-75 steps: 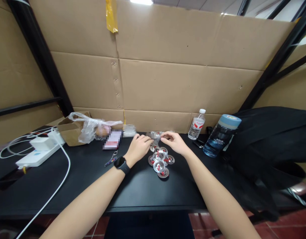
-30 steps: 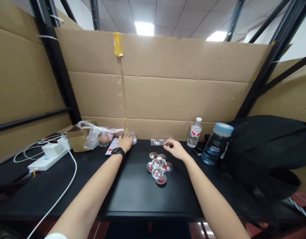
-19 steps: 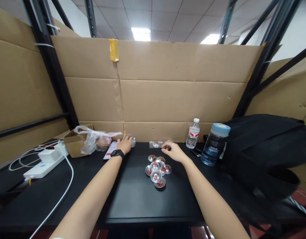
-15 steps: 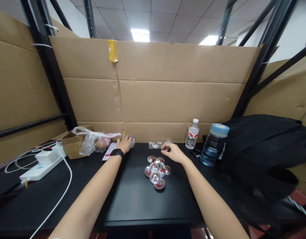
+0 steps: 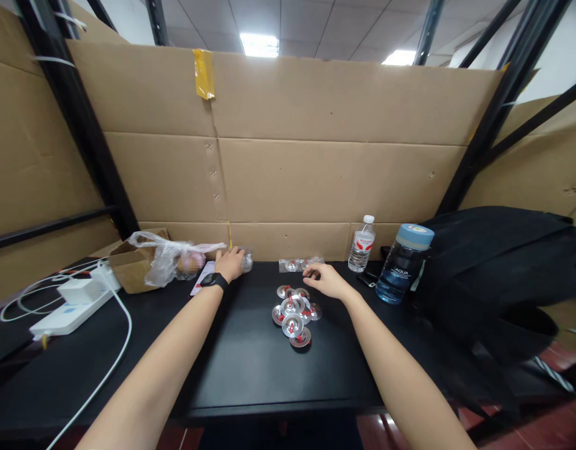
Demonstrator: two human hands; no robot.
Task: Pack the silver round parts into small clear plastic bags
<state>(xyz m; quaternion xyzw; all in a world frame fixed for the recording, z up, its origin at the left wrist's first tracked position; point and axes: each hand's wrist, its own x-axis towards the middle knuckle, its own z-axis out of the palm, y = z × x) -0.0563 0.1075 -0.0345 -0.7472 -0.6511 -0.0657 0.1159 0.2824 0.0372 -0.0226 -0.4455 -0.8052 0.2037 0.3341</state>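
Observation:
Several small silver discs with red centres (image 5: 292,314) lie in a cluster on the black table (image 5: 250,369). My right hand (image 5: 324,279) rests just behind the cluster with fingers loosely curled, beside a clear packet holding more discs (image 5: 297,264). My left hand (image 5: 232,262), with a black watch on the wrist, reaches to the back of the table and lies over a small clear plastic packet (image 5: 246,260); its fingers are partly hidden.
A small water bottle (image 5: 360,244) and a blue bottle (image 5: 402,265) stand at the back right beside a black bag (image 5: 498,275). At the left are a cardboard box with a plastic bag (image 5: 147,259), a white power strip (image 5: 72,306) and cables. Cardboard walls (image 5: 325,181) close the back.
My left hand left the discs and reached to the clear packet at the back left. The right hand let go of the disc packet and drew slightly back from it. The camera tilted upward.

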